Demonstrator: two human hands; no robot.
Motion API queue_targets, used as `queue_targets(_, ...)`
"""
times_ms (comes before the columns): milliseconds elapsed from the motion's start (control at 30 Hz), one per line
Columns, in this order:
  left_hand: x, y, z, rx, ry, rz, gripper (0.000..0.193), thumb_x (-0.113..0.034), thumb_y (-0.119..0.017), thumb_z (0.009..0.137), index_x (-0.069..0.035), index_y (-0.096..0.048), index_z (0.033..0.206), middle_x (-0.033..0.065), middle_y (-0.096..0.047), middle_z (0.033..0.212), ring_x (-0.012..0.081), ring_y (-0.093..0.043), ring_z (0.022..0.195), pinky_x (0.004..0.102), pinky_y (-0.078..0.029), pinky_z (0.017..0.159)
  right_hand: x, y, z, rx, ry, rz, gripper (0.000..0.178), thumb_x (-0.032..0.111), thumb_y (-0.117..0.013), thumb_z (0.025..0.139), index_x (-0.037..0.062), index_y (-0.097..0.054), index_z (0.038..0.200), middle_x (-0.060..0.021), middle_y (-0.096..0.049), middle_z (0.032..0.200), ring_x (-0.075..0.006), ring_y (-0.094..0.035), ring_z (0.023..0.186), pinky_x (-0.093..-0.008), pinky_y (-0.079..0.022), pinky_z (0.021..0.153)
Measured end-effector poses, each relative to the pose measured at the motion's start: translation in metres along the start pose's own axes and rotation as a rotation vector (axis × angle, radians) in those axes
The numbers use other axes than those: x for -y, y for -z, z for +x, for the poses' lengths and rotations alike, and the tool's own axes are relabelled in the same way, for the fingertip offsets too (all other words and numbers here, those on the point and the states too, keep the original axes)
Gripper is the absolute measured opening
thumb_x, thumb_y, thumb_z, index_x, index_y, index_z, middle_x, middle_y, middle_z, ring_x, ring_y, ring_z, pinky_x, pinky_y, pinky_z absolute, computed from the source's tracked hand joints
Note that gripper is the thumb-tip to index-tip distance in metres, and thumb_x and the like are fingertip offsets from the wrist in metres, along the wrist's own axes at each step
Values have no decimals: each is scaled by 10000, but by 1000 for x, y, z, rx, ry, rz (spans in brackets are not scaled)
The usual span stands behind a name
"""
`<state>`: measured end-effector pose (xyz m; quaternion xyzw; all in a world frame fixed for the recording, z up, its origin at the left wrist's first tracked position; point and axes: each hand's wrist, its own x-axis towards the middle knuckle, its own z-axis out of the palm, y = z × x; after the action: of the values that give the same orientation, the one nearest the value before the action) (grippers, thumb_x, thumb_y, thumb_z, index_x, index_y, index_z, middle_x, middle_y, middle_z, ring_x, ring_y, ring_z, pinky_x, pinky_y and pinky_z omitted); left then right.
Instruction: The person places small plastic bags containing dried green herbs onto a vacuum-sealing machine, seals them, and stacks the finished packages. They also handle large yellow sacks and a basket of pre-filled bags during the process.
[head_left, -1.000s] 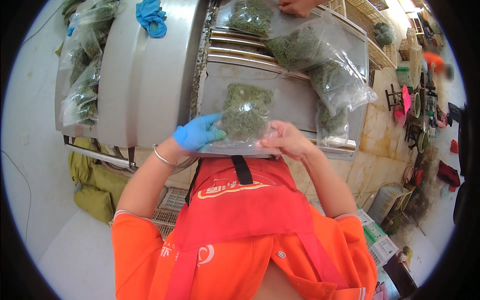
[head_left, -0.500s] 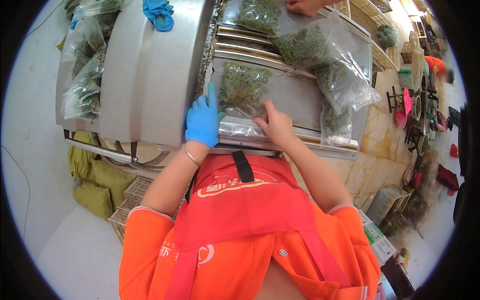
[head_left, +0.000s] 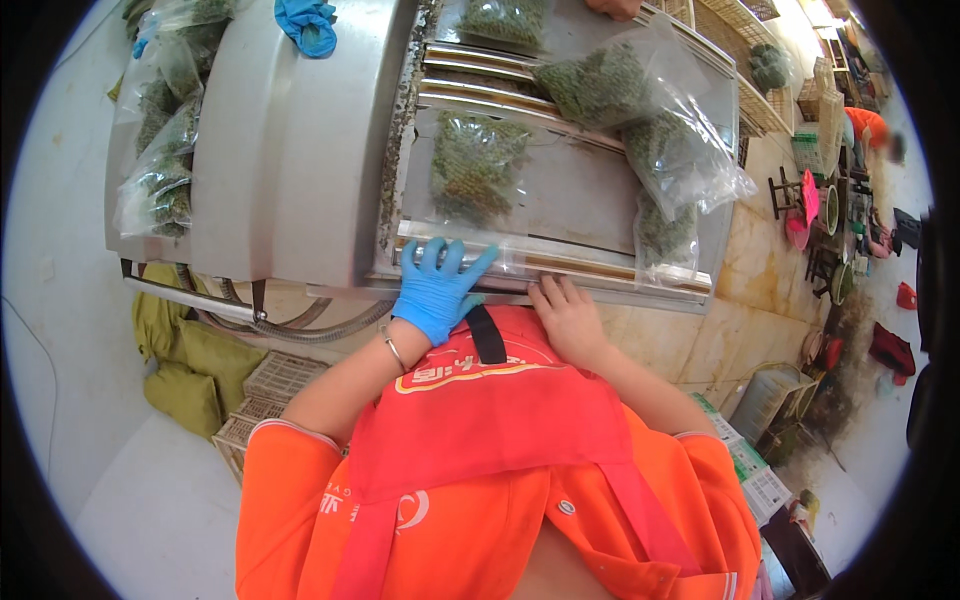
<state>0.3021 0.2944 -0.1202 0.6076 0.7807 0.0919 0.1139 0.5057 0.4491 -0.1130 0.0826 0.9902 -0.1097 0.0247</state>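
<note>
A worker's gloved left grip (head_left: 438, 290), fingers spread, lies over the front bar (head_left: 630, 272) of a steel machine (head_left: 580, 200). The bare right grip (head_left: 568, 315) sits at its 3 o'clock, fingers together; whether it pinches anything cannot be told. The filled bag (head_left: 478, 170) lies on the machine at 12 o'clock.

Flat grey metal surface (head_left: 580, 190) passable between single transparent green-filled bag (head_left: 475, 165) and heaped transparent green-filled bags (head_left: 662, 150) blocking right.

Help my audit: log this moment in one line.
closest bag: lying on machine; left hand: gloved, at near edge; right hand: bare, at near edge
</note>
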Motion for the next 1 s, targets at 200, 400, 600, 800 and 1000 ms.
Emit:
queue_targets(200,-6,16,6,109,5,-20,769,-456,-734,767,-351,-422,1462,120,-445,1259,347,-410,1183,619,-269,994,-14,16,18,42,9,105,377,149,-562,842,129,-573,1219,-52,-584,889,-239,-607,863,-395,-444,743)
queue_targets(400,2,18,20,27,80,-133,594,-391,-735,770,-265,-582,1330,118,-466,1194,342,-415,1163,527,-319,975,-48,24,49,72,23,204,349,127,-640,794,183,-611,1137,-52,-579,928,-248,-586,903,-385,-424,748)
queue_targets(600,26,-10,16,-253,-94,-44,420,-153,-647,763,-260,-657,1170,33,-539,997,251,-510,992,424,-404,846,-25,15,55,-270,-10,277,309,161,-718,731,131,-635,1028,-88,-553,965,-264,-551,915,-397,-400,738)
queue_targets(800,37,-14,15,-275,-120,-140,367,-112,-611,764,-277,-712,1076,-25,-565,892,207,-539,860,391,-429,746,-18,-6,59,-359,-35,308,173,140,-713,750,117,-632,901,-37,-560,900,-235,-537,835,-369,-387,726)
queue_targets(1000,44,-9,15,-244,-213,-198,395,-114,-676,759,-214,-702,1141,21,-585,900,250,-547,834,392,-430,741,-14,-19,54,-340,-42,315,149,152,-722,769,118,-643,890,-23,-572,905,-224,-548,859,-370,-400,753)
